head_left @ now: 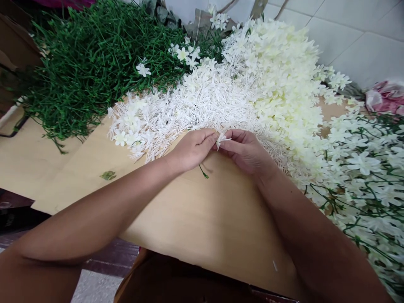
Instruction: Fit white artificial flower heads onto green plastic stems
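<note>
My left hand (198, 145) and my right hand (244, 147) meet over the front of the board, fingers closed in a pinch. Between their fingertips is a small white artificial flower (221, 139), partly hidden. The right thumb and forefinger grip it. From under my left hand a thin green plastic stem (203, 171) sticks out toward me; its upper part is hidden by the fingers. Just beyond both hands lies a heap of white stringy flower pieces (205, 101).
Green plastic stems (94, 54) form a large pile at the back left. Pale yellow-white blossoms (280, 75) are heaped at the back right. Finished-looking stemmed flowers (362, 164) spread along the right. A small green scrap (108, 175) lies on the tan board (189, 219). Tiled wall (356, 38) stands behind.
</note>
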The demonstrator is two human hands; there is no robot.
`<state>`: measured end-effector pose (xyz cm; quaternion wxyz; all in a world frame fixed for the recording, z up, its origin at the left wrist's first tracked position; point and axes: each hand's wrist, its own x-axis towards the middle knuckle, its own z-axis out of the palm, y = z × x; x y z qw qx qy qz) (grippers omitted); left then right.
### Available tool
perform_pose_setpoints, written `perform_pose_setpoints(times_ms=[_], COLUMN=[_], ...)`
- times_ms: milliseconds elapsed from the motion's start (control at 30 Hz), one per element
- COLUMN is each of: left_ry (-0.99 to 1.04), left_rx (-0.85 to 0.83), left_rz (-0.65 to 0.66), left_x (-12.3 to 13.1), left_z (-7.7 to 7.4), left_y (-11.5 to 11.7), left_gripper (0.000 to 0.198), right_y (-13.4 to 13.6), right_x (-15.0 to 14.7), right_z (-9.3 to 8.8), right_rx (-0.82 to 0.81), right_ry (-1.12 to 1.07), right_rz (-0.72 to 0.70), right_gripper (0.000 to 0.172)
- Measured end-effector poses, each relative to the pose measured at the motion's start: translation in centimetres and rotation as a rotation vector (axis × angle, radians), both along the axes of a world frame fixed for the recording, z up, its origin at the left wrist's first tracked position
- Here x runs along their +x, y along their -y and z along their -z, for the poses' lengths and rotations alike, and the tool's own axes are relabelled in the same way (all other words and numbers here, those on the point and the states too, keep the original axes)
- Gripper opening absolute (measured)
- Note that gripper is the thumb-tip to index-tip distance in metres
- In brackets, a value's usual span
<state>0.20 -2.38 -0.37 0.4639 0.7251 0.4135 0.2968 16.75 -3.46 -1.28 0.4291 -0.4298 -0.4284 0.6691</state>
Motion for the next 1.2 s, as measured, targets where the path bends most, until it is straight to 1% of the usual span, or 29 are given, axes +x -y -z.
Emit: perform_pose_setpoints(times_ms=[133, 367, 600, 800, 933, 1067, 1133, 1200], left_ry=[-0.037, 0.056, 0.083, 0.027, -0.076, -0.099, -0.087, -0.134], left_rx=[-0.003, 0.018, 0.026, 0.079, 0.107, 0.054, 0.023, 0.030], left_rz=[-0.013, 0.077, 0.107, 0.122, 0.116, 0.091, 0.082, 0.088], left_x=[-0.1, -0.7, -0.9, -1.0, -0.9, -0.6, -0.7, -1.0], left_z=[-0.1, 0.6, 0.9, 1.0, 0.9, 0.6, 0.4, 0.0], left_y=[-0.1, -0.3, -0.4, -0.5, -0.6, -0.7, -0.8, -0.9], left_gripper=[0.030, 0.032, 0.039, 0.042, 0.043, 0.039, 0.037, 0.039], right_y=[0.2, -0.1, 0.0, 0.4, 0.4, 0.2, 0.1, 0.1], right_x=[-0.2, -0.6, -0.8, -1.1, -1.5, -1.4, -1.3, -1.2], right_z=[0.3, 0.3, 1.0, 1.1, 0.8, 0.7, 0.8, 0.8], right_rx=[0.029, 0.080, 0.120, 0.173, 0.145, 0.138, 0.139, 0.128], right_ry=[0.024, 0.067, 0.171, 0.233, 0.258, 0.266, 0.238, 0.195], right_rz=[0.044, 0.070, 0.118, 0.155, 0.185, 0.179, 0.167, 0.156], right_gripper=[0.022, 0.024, 0.022, 0.017, 0.020, 0.023, 0.023, 0.024])
